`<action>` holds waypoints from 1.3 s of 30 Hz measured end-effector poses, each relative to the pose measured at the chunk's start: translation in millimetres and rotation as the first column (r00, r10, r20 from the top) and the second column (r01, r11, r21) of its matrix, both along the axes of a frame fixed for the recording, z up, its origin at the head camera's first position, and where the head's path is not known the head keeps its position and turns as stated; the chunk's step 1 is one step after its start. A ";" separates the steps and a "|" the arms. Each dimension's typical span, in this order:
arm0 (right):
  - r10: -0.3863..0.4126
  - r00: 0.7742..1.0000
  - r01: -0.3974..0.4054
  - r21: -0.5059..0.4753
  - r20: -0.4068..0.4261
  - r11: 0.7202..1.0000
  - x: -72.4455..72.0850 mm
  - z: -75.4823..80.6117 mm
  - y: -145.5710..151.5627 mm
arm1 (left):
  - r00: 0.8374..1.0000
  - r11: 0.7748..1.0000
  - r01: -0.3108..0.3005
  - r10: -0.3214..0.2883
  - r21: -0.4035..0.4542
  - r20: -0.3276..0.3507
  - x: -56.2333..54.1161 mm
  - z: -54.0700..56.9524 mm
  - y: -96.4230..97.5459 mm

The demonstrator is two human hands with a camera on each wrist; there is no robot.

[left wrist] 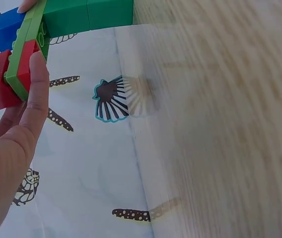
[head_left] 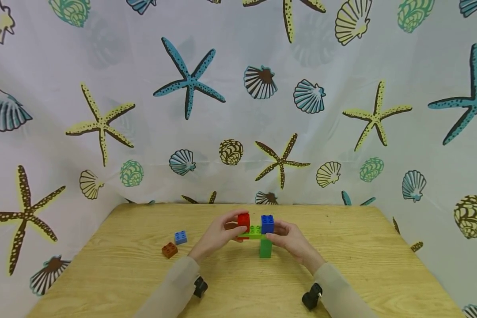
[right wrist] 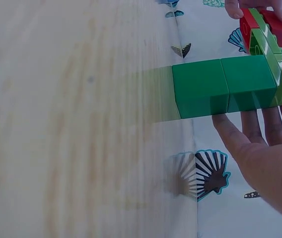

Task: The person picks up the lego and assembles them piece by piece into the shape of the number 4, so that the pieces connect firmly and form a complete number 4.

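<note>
Left hand [head_left: 216, 236] grip pinches red brick [head_left: 244, 220]; right hand [head_left: 292, 240] grip holds blue brick [head_left: 267, 224]. Loose small blue brick [head_left: 180, 237], brown brick [head_left: 169, 250] left, well apart.

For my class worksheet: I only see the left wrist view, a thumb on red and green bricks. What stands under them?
Observer: A dark green column stands on the wooden table, carrying a light green plate.
Operator: Is the right hand involved?
Observer: Yes, the right hand holds the blue brick end; the left hand grips the red brick.
Operator: Any spare bricks?
Observer: A small blue brick and a brown brick lie left of the left hand.
</note>
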State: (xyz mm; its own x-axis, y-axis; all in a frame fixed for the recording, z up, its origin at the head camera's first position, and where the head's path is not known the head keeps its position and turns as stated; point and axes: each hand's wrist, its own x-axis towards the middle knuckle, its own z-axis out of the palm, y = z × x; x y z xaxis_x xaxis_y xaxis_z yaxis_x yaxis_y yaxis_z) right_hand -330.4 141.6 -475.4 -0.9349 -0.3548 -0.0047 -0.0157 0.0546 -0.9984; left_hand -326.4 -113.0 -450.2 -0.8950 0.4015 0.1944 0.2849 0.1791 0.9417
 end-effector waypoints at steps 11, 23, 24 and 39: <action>-0.012 1.000 0.012 0.006 0.006 1.000 1.2 2.0 -2.7 | 0.999 0.997 -0.044 0.044 0.071 0.004 -0.8 -3.6 3.1; -0.018 1.000 0.018 0.009 0.001 1.000 3.5 6.5 -3.7 | 1.000 0.996 -0.006 0.004 0.090 0.022 -1.9 0.3 0.3; -0.019 1.000 0.019 0.009 0.002 1.000 3.3 6.2 -3.7 | 1.000 0.996 -0.005 0.003 0.088 0.025 -1.9 0.5 0.2; -0.010 1.000 0.010 -0.002 -0.013 1.000 0.2 -0.7 -0.4 | 0.996 1.000 0.007 -0.009 0.028 0.088 -1.3 -6.0 4.5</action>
